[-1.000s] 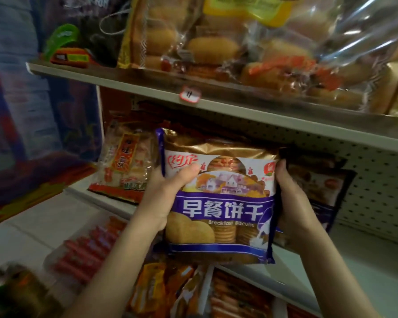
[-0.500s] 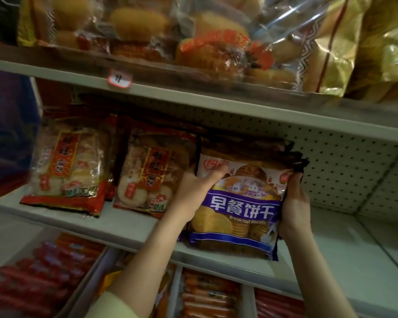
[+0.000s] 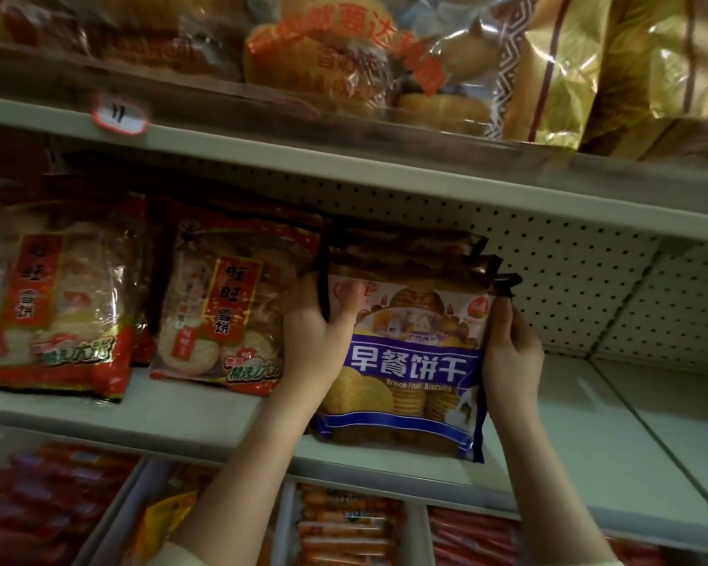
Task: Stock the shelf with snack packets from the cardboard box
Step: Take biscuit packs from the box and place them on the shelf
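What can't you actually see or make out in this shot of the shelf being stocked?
Head view only:
- Cardboard box: out of frame.
- Packets behind the biscuit packet: hidden by it; count unclear.
- Left hand fingers: tucked behind that packet's edge.
- Price tag: blurred.
- Top-shelf bags: cut off by the upper edge.

A white price tag (image 3: 119, 117) marked "11" sits on the front edge of the upper board, which carries clear bags of round buns (image 3: 336, 71) with red lettering and, to their right, a crinkled gold bag (image 3: 614, 75). Behind the middle level runs a white pegboard (image 3: 589, 279) dotted with small holes. At the bottom, white dividers split a row of bins: red sausage packs (image 3: 46, 508) at the left, a yellow pack (image 3: 168, 520) beside them (its print too blurred to read), orange sausage sticks (image 3: 344, 529) in the next bin, and more red packs (image 3: 475, 541) at the right.
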{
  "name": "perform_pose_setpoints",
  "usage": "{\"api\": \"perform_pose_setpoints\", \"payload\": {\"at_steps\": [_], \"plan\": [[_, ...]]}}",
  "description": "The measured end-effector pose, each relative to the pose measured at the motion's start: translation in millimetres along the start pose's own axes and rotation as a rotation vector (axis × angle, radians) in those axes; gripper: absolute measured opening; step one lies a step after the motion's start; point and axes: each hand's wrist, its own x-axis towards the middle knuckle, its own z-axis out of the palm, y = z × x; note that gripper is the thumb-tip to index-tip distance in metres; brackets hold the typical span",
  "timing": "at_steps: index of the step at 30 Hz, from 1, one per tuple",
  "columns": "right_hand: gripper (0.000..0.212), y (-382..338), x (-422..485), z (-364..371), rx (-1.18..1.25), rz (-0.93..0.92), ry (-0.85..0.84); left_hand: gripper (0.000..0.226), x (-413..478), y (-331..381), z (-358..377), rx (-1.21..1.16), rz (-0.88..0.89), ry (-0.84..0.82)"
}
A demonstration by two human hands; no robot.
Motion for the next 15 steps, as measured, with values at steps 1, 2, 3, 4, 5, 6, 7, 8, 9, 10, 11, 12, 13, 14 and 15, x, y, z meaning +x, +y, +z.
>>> {"api": "perform_pose_setpoints", "payload": {"at_steps": [1, 2, 3, 4, 5, 6, 7, 8, 9, 10, 11, 12, 13, 14, 15], "plan": [[0.029, -0.9, -1.3, 2.2, -0.031, -0.035, 0.022, 0.060, 1.4, -3.2, -1.0, 0.051, 0.030, -0.009], [0.027, -1.4, -2.4, 4.7, -0.077, -0.082, 0.055, 0.063, 1.7, -5.0, -1.5, 0.080, 0.050, -0.032], [0.031, -1.6, -5.1, 8.1, -0.130, -0.139, 0.095, 0.067, -0.5, -7.0, -2.6, 0.097, 0.064, -0.058], [0.039, -1.3, -7.1, 11.5, -0.182, -0.202, 0.139, 0.071, -1.9, -8.8, -2.3, 0.100, 0.071, -0.076], [0.047, -1.8, -10.7, 14.7, -0.239, -0.261, 0.181, 0.074, -3.8, -9.7, -3.0, 0.106, 0.068, -0.082], [0.052, -3.0, -13.5, 17.2, -0.301, -0.315, 0.225, 0.076, -4.4, -7.7, -3.5, 0.119, 0.072, -0.074], [0.056, -6.4, -17.2, 19.4, -0.360, -0.368, 0.254, 0.076, -4.4, -4.2, -4.6, 0.148, 0.081, -0.055], [0.058, -9.8, -21.5, 21.4, -0.408, -0.424, 0.263, 0.074, -4.8, -0.3, -5.7, 0.190, 0.101, -0.024], [0.060, -12.3, -25.1, 23.4, -0.444, -0.482, 0.244, 0.072, -4.5, 4.1, -7.0, 0.242, 0.131, 0.011], [0.060, -15.5, -28.7, 26.1, -0.469, -0.544, 0.206, 0.071, -4.5, 8.5, -8.1, 0.298, 0.168, 0.046], [0.058, -17.7, -32.6, 29.7, -0.489, -0.604, 0.159, 0.071, -5.7, 12.2, -10.3, 0.357, 0.208, 0.077], [0.055, -19.5, -37.3, 34.3, -0.502, -0.659, 0.117, 0.069, -7.2, 14.8, -12.8, 0.412, 0.254, 0.103], [0.051, -21.6, -42.4, 39.4, -0.508, -0.704, 0.075, 0.066, -8.2, 15.5, -15.2, 0.459, 0.300, 0.116], [0.048, -24.9, -48.0, 44.7, -0.500, -0.744, 0.031, 0.061, -9.0, 14.5, -18.1, 0.493, 0.334, 0.113], [0.047, -28.9, -55.5, 50.6, -0.487, -0.784, -0.025, 0.056, -12.0, 14.6, -24.4, 0.513, 0.354, 0.100]]}}
